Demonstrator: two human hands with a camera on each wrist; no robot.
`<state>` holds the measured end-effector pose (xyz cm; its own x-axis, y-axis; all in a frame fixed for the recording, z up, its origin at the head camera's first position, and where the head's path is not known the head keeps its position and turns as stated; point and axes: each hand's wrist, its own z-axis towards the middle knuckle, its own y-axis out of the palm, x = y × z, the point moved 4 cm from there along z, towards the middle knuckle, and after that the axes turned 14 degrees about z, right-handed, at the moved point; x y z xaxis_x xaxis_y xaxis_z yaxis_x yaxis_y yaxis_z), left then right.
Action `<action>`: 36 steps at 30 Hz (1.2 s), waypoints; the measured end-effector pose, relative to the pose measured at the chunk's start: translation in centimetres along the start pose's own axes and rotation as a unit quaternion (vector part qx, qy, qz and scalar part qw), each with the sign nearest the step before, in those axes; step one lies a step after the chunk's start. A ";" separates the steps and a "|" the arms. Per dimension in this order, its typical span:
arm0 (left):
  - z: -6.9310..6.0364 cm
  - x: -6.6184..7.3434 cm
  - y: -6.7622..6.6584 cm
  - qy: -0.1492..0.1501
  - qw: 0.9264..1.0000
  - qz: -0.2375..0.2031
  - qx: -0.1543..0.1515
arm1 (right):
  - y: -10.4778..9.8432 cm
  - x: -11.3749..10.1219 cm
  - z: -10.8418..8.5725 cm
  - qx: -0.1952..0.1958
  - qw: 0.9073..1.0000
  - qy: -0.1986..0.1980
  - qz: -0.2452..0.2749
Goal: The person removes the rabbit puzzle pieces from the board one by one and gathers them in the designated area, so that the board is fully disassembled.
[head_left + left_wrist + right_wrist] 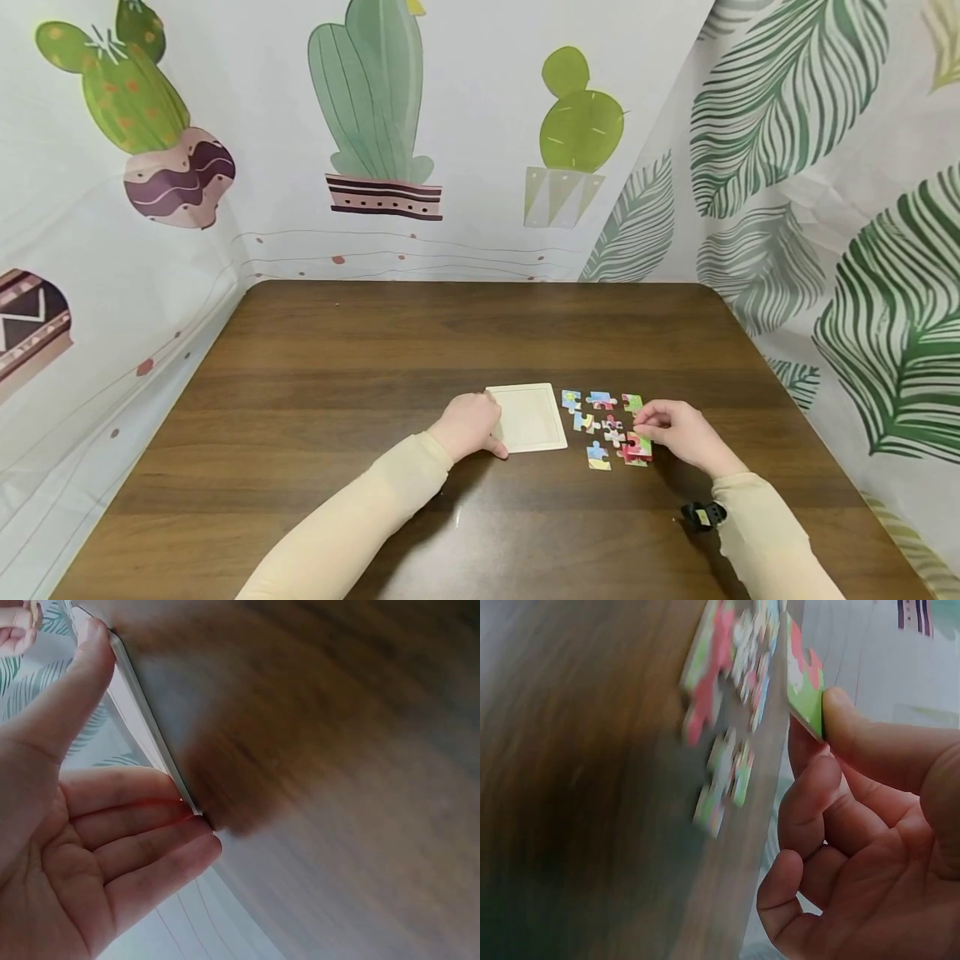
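Observation:
A cream, square puzzle tray (531, 418) lies on the table with its inner area bare. My left hand (471, 423) holds its left side, thumb at the near corner and fingers at the far one; the left wrist view shows this hand (105, 825) along the tray's edge (142, 712). Between thumb and fingers, my right hand (686, 433) pinches a jigsaw piece (805, 679), green with red and white, raised off the table. Its lower fingers curl in the right wrist view. Several loose jigsaw pieces (598, 456) lie between tray and right hand, some blurred in the right wrist view.
The brown wooden table (352, 358) extends around both hands. Patterned cloth (480, 150) with cacti and leaves hangs behind it and at its sides. A small black device (703, 516) sits at the right wrist.

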<state>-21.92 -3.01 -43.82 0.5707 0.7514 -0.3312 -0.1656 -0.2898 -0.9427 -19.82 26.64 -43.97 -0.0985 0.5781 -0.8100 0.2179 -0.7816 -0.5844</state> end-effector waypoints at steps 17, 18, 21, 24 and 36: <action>-0.2 -0.2 0.3 -0.004 1.000 -0.014 0.005 | -1.8 2.8 -2.2 -0.008 0.998 0.051 -0.025; -0.2 -0.2 0.2 -0.004 1.000 -0.011 0.005 | -1.8 2.9 -2.2 -0.009 0.998 0.049 -0.027; -0.2 -0.1 0.2 -0.003 1.000 -0.006 0.007 | -1.6 2.9 -2.2 -0.007 0.998 0.040 -0.040; -0.2 -0.1 0.2 -0.003 1.000 -0.006 0.006 | -1.5 2.8 -2.1 -0.005 0.998 0.031 -0.053; -0.1 -0.2 0.3 -0.005 1.000 -0.030 0.009 | -1.3 3.1 -2.1 0.011 0.997 0.049 -0.061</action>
<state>-21.98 -3.32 -44.08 0.5725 0.7726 -0.2745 -0.1451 -0.2340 -0.9613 -18.32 29.93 -45.65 -0.0282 0.6888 -0.7244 0.1884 -0.7080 -0.6806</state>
